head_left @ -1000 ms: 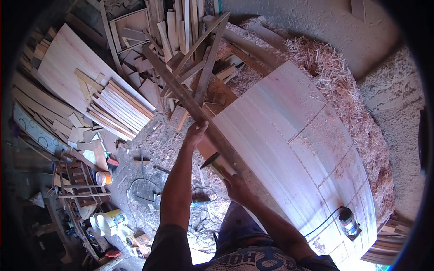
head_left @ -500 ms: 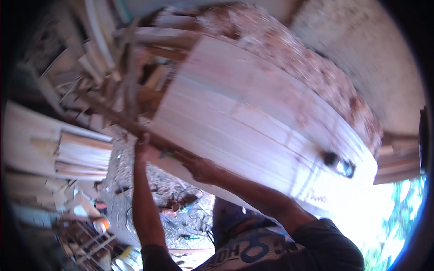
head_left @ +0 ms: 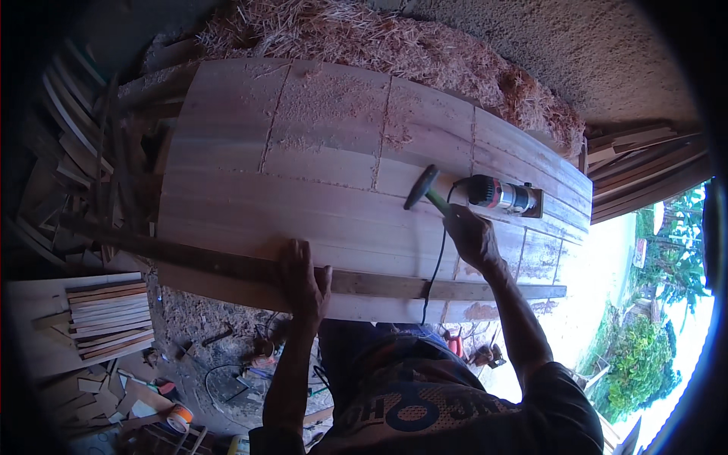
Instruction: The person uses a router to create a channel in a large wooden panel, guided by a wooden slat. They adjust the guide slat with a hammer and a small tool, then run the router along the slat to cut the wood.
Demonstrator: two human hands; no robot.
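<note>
A long wooden strip (head_left: 371,283) lies along the near side of a large pale wooden panel (head_left: 318,208). My left hand (head_left: 305,282) is closed over the strip, its fingers reaching across to the far side and the thumb apart. In my right hand (head_left: 473,236) is a hammer (head_left: 438,200) with a green handle and a dark head, held above the panel. Just beyond that hand a corded router (head_left: 497,194) with a dark and silver body lies on its side on the panel. Its black cord (head_left: 441,258) runs down across the strip.
Wood shavings (head_left: 455,57) are heaped along the panel's far edge, and sawdust (head_left: 334,98) covers part of it. Stacked slats (head_left: 110,318) stand at left, long boards (head_left: 644,171) at far right. An orange tape roll (head_left: 180,418) sits at lower left among offcuts.
My view has turned. The hammer in my right hand has moved away from the strip, to above the panel beside the router. My left hand stays on the strip.
</note>
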